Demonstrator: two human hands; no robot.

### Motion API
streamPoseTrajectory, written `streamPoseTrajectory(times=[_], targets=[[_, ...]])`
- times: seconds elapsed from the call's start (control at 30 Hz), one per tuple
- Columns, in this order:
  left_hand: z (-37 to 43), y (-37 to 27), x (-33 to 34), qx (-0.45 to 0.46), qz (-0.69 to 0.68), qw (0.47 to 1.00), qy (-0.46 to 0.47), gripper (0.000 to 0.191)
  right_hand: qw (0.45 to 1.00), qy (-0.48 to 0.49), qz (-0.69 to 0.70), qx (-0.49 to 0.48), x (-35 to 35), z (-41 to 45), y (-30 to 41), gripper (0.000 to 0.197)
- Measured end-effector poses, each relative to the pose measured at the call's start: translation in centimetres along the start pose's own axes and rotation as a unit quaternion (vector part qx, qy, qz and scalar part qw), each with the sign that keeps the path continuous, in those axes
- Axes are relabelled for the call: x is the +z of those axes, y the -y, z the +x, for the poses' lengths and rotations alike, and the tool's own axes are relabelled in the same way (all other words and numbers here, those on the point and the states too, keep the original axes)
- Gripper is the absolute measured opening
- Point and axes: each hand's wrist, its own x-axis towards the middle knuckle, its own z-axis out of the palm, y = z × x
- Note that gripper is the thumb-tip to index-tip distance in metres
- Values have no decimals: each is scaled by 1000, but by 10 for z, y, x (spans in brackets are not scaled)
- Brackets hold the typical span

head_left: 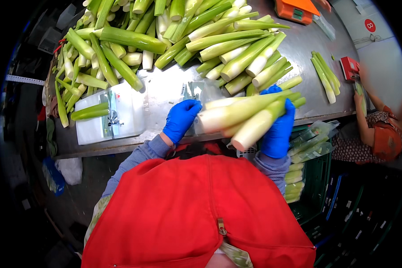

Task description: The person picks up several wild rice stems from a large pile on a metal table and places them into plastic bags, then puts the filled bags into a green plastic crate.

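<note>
In a blue glove, my right hand (279,127) grips a bundle of trimmed leeks (234,112), their white ends pointing left and down. My left hand (182,120), gloved too, pinches the edge of a clear plastic bag (209,90) beside the white ends. The bag lies partly behind the leeks, and how far they reach into it cannot be told. A large pile of leeks (130,40) covers the back of the metal table. Left of my left hand lies a stack of printed plastic bags (129,114) with a cut leek piece (90,112) on it.
An orange scale (296,11) stands at the back right. A few leeks (325,77) lie near a red device (350,68), where a co-worker (375,134) handles a bag. Below the table's edge, a dark green crate (313,201) holds bagged leeks (294,181).
</note>
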Motion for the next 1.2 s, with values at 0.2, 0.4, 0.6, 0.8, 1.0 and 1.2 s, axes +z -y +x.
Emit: streamPoseTrajectory(times=[0.2,0.4,0.6,0.8,1.0,1.2], targets=[[-8,-10,-9,-94,-110,989,0,24,997,-59,41,-41,-51,0,-38,42],[-3,8,-2,16,-17,999,-31,21,986,-123,12,-114,-38,-20,-49,39],[-1,-22,-8,-15,208,971,116,47,980,-77,-79,-168,-10,-20,-46,36],[-1,-29,-3,2,205,975,89,63,984,-137,0,-117,-46,-9,-63,41],[-14,-24,4,109,196,973,54,62,991,-121,55,-29,-61,-18,-61,61],[-8,-27,27,344,408,834,140,38,990,-143,1,9,-69,-11,-54,56]])
